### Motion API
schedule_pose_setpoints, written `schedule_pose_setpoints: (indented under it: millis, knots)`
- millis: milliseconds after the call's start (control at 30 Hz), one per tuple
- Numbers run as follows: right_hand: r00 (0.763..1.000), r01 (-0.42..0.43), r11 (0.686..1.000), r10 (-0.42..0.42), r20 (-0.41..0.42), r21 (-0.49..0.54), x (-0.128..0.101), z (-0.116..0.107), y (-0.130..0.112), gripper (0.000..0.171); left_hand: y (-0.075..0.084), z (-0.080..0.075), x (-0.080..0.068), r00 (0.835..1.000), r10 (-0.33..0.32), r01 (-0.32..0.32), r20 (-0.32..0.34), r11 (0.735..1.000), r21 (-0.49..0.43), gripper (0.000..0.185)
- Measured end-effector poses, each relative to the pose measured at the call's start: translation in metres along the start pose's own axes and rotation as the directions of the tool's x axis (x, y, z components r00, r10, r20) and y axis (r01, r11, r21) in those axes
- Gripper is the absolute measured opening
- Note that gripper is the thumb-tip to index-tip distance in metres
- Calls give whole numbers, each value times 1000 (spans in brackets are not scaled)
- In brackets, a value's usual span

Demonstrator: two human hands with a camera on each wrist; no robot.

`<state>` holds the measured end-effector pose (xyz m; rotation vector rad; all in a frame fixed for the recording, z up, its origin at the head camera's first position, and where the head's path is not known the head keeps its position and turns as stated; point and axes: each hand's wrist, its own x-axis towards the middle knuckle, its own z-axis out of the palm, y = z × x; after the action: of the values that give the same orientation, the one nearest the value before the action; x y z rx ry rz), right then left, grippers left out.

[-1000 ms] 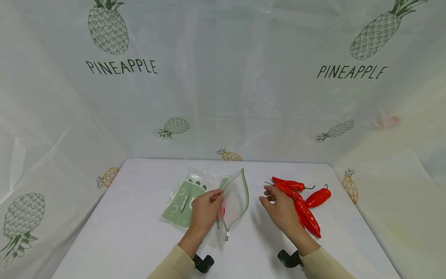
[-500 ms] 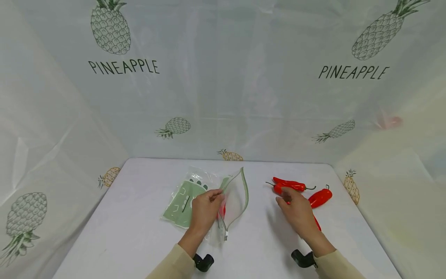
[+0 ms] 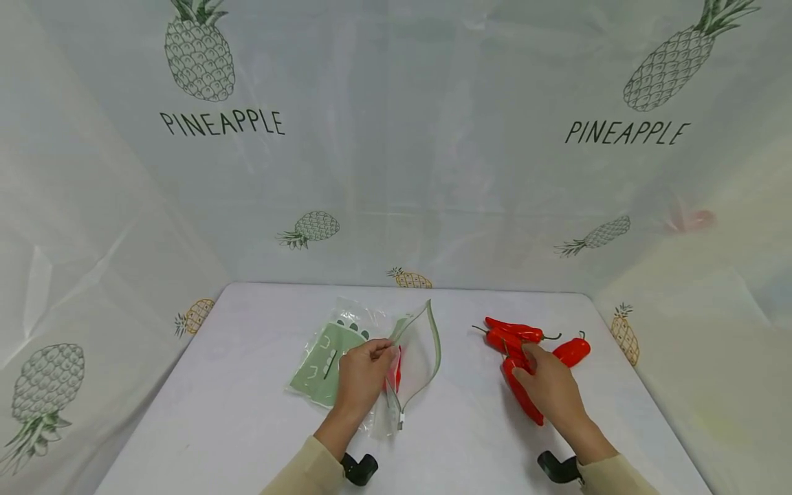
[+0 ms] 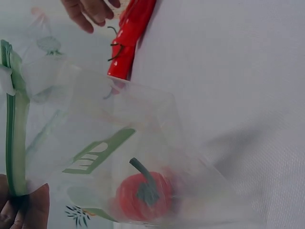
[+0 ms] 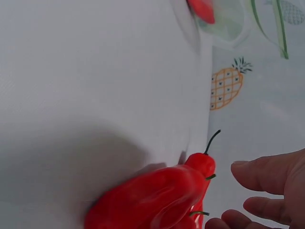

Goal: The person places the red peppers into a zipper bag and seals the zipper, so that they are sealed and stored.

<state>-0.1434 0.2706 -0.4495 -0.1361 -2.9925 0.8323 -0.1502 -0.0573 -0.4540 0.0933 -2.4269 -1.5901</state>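
My left hand (image 3: 371, 361) pinches the upper rim of a clear zip bag (image 3: 421, 357) with a green zipper strip (image 4: 14, 143) and holds its mouth open towards the right. Inside the bag lies a small red pepper (image 4: 143, 195) with a green stem. My right hand (image 3: 547, 381) lies with relaxed fingers (image 5: 267, 179) over a group of red chili peppers (image 3: 513, 333) on the right of the table. A long chili (image 3: 522, 399) shows from under its palm. A shorter one (image 3: 572, 350) lies just beyond it. In the right wrist view, the fingers do not close round the chili (image 5: 157, 200).
A flat pile of green-printed plastic bags (image 3: 322, 357) lies under and left of the open bag. The white table (image 3: 247, 412) is enclosed on three sides by a pale curtain printed with pineapples (image 3: 198, 55).
My right hand has moved right and slightly towards me, from between the bag and the chilies onto the chili group. The left hand still holds the bag open in the same spot.
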Motion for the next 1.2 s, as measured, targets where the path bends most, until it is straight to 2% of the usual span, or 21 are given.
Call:
schedule_pose_setpoints:
  millis: [633, 967, 1200]
  knots:
    - [999, -28, 998, 30, 26, -61, 2, 14, 11, 65, -1, 0, -1, 1000, -9, 9, -10, 1000, 10, 11]
    - [999, -15, 997, 18, 41, -76, 7, 18, 8, 66, -3, -3, 6, 1000, 7, -7, -14, 1000, 21, 10]
    - [997, -46, 996, 50, 62, -76, 4, 20, 12, 72, -1, -3, 2, 1000, -9, 9, -4, 999, 34, 11]
